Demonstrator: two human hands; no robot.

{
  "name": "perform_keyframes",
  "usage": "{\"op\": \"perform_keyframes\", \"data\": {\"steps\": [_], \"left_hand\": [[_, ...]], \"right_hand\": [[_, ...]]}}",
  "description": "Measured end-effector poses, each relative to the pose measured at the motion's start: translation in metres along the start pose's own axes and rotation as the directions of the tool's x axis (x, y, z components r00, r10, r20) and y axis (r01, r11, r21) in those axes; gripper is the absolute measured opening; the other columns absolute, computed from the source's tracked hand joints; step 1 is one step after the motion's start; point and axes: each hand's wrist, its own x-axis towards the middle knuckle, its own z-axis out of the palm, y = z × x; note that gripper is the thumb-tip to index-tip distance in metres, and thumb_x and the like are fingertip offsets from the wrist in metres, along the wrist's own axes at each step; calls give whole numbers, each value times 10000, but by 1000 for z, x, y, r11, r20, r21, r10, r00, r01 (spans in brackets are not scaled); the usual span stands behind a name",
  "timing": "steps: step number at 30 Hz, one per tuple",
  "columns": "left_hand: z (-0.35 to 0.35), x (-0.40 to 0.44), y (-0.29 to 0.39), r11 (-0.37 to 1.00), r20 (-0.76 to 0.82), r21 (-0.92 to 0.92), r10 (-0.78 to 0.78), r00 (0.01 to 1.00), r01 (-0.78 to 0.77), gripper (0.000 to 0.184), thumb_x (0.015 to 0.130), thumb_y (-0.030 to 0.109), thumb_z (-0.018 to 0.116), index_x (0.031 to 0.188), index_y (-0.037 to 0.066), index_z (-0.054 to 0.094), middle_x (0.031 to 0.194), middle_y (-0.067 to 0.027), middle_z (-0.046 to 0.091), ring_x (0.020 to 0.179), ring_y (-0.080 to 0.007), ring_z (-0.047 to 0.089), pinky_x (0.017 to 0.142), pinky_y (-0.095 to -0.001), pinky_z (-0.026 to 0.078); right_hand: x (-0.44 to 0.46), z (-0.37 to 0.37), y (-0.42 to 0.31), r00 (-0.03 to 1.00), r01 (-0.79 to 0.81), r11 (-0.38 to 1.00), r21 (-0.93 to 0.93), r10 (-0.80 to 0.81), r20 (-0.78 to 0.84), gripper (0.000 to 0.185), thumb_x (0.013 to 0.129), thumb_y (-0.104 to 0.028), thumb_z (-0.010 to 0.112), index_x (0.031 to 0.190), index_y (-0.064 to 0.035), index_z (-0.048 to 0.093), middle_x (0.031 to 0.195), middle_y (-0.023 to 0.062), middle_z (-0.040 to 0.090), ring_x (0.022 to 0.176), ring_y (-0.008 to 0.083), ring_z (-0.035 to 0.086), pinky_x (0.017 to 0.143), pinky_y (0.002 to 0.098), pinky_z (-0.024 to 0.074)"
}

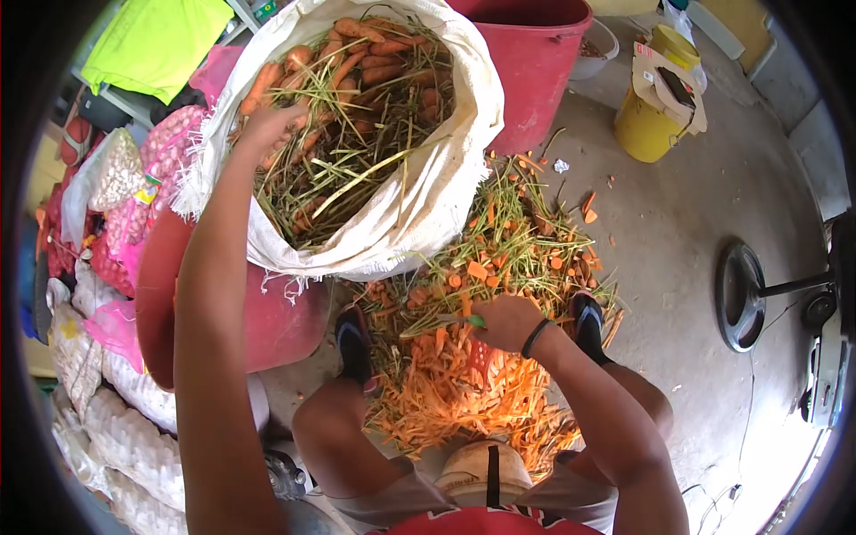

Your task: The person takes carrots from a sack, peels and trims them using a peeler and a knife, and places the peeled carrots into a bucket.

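A white woven sack (486, 89) stands open at the upper left, holding many carrots (383, 71) with dry green stems (357, 178) among them. Inside its left side, my left hand (275, 132) has its fingers curled down among the carrots and stems; what they close on is hidden. Between my knees, my right hand (510, 325) is closed around a small green-handled knife (477, 321), its thin blade pointing left. Below that hand lies a heap of orange carrot peelings (437, 383), with cut carrot ends (477, 269) and stems just beyond it.
A tall red bin (535, 80) stands right of the sack, and another red tub (294, 325) lies beneath it. A yellow bucket (642, 125) bears cardboard and a dark phone-like object. Filled net bags (134, 446) line the left. A black round base (740, 294) stands at right.
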Motion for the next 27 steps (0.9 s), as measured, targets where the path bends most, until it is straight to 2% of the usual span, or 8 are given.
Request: {"op": "perform_keyframes", "data": {"steps": [2,4,9,13,17,19,24,27], "left_hand": [[-7,-34,-6,873,170,-478,-20,985,100,362,880,350,654,974,2,617,893,-150,669,762,-195,652,597,-280,517],[-13,-78,-15,581,282,-795,102,954,173,347,918,334,622,1052,18,579,880,-128,663,727,-168,632,575,-234,502],[22,-212,-4,249,245,-954,341,908,165,492,996,320,480,1360,-7,424,1111,-168,619,937,-215,614,774,-363,559],[95,-265,3,245,261,-951,296,919,191,519,989,361,509,1368,15,427,976,-94,607,856,-179,589,753,-329,502],[141,-294,5,439,370,-881,409,834,175,531,967,282,549,1391,0,398,869,-91,627,739,-168,600,716,-309,493],[158,-299,-4,692,400,-722,437,806,-16,467,943,252,610,1316,-6,493,910,-69,643,784,-130,604,696,-285,493],[195,-289,-16,731,467,-671,290,835,122,392,943,294,632,1225,25,593,789,-4,622,734,-62,549,670,-252,451],[199,-292,-12,798,375,-602,306,875,-21,349,942,294,637,1149,13,634,760,4,614,706,-54,530,634,-251,437]], "right_hand": [[-1,-5,2,1000,5,1000,-7,-5,-22,253,854,-317,641,946,-82,626,785,160,665,784,366,652,710,474,515],[-2,-11,2,999,12,1000,-16,-13,-44,253,855,-323,636,952,-89,631,789,160,665,793,366,653,719,475,515],[-3,-17,-3,998,0,1000,-26,-2,-61,283,858,-341,640,1006,-99,639,850,156,680,842,353,659,755,464,524],[-9,-22,4,977,40,999,1,-39,-209,294,847,-331,661,1011,-91,622,825,184,666,796,385,648,714,472,503],[-23,-42,15,920,8,999,47,11,-392,290,856,-310,654,997,-59,624,777,198,651,752,395,641,684,463,499],[-30,-54,20,894,-3,990,138,64,-443,290,859,-311,651,986,-51,631,768,195,651,739,393,638,675,457,497],[-36,-53,25,863,22,989,145,55,-503,219,867,-243,658,954,-43,641,710,178,632,651,344,636,615,419,487],[-35,-50,13,883,156,973,173,-59,-465,210,866,-224,649,942,-31,618,724,223,631,685,402,630,623,463,491]]}}
